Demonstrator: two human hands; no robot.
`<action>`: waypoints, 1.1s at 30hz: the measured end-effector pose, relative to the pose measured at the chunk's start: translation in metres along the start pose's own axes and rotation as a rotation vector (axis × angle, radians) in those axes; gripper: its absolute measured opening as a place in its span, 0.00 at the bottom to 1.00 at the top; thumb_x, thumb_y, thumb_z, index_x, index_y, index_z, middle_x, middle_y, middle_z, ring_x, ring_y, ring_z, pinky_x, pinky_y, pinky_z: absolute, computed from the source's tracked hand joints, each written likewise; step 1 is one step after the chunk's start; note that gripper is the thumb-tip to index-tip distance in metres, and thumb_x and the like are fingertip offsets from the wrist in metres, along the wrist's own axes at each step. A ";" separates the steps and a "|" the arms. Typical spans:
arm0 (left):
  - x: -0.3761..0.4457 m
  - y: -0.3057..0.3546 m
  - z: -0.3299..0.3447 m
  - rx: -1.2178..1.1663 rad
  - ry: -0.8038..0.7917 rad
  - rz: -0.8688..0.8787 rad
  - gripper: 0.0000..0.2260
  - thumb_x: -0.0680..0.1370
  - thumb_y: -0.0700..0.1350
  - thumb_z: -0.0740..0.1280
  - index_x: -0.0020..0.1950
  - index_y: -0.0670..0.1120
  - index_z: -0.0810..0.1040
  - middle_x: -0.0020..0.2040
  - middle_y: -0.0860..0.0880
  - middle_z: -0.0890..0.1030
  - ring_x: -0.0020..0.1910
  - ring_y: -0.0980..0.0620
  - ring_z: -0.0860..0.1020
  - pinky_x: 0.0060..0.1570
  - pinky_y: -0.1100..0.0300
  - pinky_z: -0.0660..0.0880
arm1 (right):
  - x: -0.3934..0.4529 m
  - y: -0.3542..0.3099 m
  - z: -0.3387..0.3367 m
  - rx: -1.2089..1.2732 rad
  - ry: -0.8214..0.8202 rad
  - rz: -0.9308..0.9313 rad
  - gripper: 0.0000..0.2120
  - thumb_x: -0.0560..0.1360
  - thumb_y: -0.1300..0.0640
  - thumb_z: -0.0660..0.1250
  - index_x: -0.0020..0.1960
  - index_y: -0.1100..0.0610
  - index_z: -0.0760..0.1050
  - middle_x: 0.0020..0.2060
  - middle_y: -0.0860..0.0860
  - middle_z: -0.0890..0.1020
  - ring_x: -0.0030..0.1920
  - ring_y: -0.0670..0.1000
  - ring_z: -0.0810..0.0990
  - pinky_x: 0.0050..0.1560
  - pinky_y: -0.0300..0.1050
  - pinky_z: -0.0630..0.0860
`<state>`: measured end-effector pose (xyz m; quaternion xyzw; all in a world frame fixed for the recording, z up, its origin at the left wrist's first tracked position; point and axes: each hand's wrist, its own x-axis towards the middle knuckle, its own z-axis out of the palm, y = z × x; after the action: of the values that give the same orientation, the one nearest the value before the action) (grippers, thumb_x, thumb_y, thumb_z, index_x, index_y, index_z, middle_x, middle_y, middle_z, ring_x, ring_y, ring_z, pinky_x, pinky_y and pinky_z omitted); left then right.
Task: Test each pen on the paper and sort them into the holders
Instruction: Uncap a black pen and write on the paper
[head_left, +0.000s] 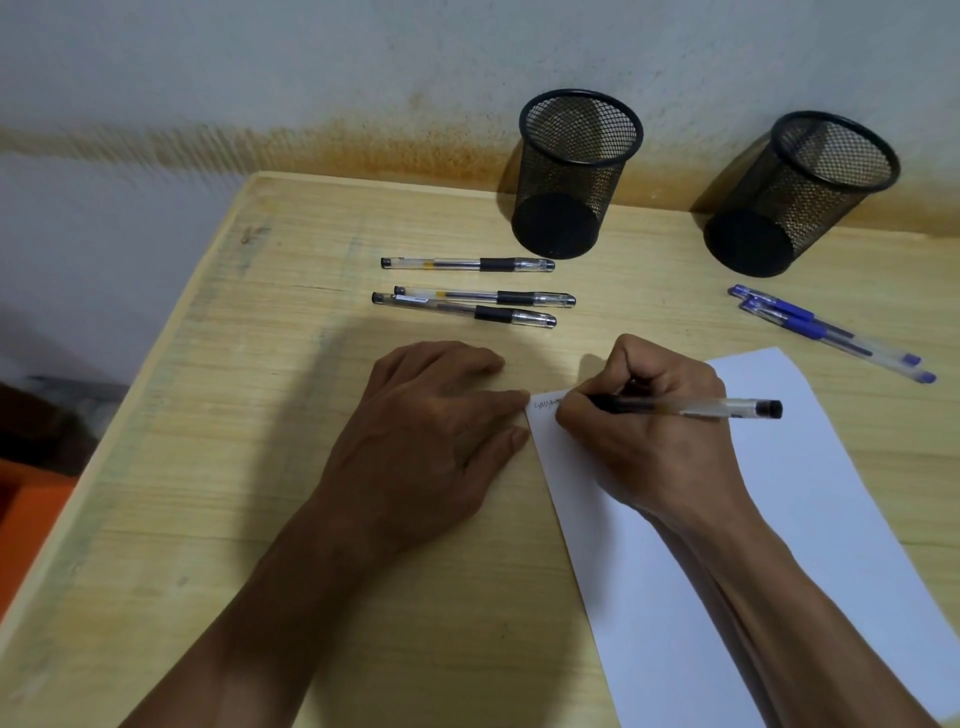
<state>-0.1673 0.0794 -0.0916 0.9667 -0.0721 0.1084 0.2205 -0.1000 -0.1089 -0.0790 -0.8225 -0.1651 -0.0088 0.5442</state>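
Two bare forearms come in from the bottom edge of the frame, over a pale wooden table (218, 467).

Lower right: white sheet of paper (810, 519) lying slanted on the table, its top left corner near frame centre. A few small handwritten marks (545, 402) sit at that corner.

Right hand (654, 431), centre right, rests on the paper. Fingers and thumb curled tight around a clear-barrelled black pen (691, 408); tip hidden under the fingers near the marks, black end cap pointing right.

Left hand (436, 431), centre, lies flat on the table, palm down, fingers straight and loosely spread, holding nothing. Fingertips touch the paper's left edge at the top corner.

Just above the left hand: three capped black pens, all lying roughly sideways. Lowest pen (462, 310) and middle pen (483, 296) close together, left ends nearly touching. Third pen (467, 264) a little apart, above them.

Right edge, mid height: two blue pens (831, 332) side by side, slanting down to the right, just above the paper's top right corner.

Upper right, at the table's back edge against a stained wall (311, 78): two black mesh holders, upright, well apart. Left holder (571, 176) above the black pens; right holder (795, 197) above the blue ones. No pens visible inside either.
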 end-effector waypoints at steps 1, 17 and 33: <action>0.000 0.000 0.000 -0.003 0.001 -0.002 0.17 0.77 0.56 0.64 0.60 0.51 0.83 0.63 0.47 0.80 0.63 0.46 0.76 0.63 0.43 0.71 | 0.000 0.000 -0.001 0.000 -0.003 0.002 0.11 0.65 0.62 0.72 0.30 0.63 0.70 0.25 0.54 0.75 0.27 0.47 0.69 0.28 0.41 0.65; 0.000 -0.001 0.003 0.008 0.024 0.011 0.17 0.77 0.56 0.64 0.61 0.51 0.82 0.63 0.47 0.80 0.63 0.46 0.76 0.63 0.43 0.72 | 0.001 -0.006 -0.005 0.130 0.027 0.096 0.10 0.67 0.71 0.73 0.33 0.68 0.72 0.28 0.60 0.78 0.28 0.49 0.72 0.29 0.43 0.69; -0.020 0.002 -0.014 0.068 0.224 -0.374 0.22 0.74 0.56 0.67 0.64 0.45 0.79 0.59 0.47 0.82 0.59 0.45 0.78 0.58 0.51 0.73 | -0.006 -0.029 -0.039 0.552 0.086 0.331 0.04 0.72 0.68 0.73 0.46 0.63 0.81 0.39 0.53 0.87 0.41 0.49 0.87 0.41 0.39 0.82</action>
<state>-0.1894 0.0859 -0.0830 0.9520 0.1370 0.1749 0.2107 -0.1075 -0.1357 -0.0382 -0.6585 -0.0022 0.0903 0.7471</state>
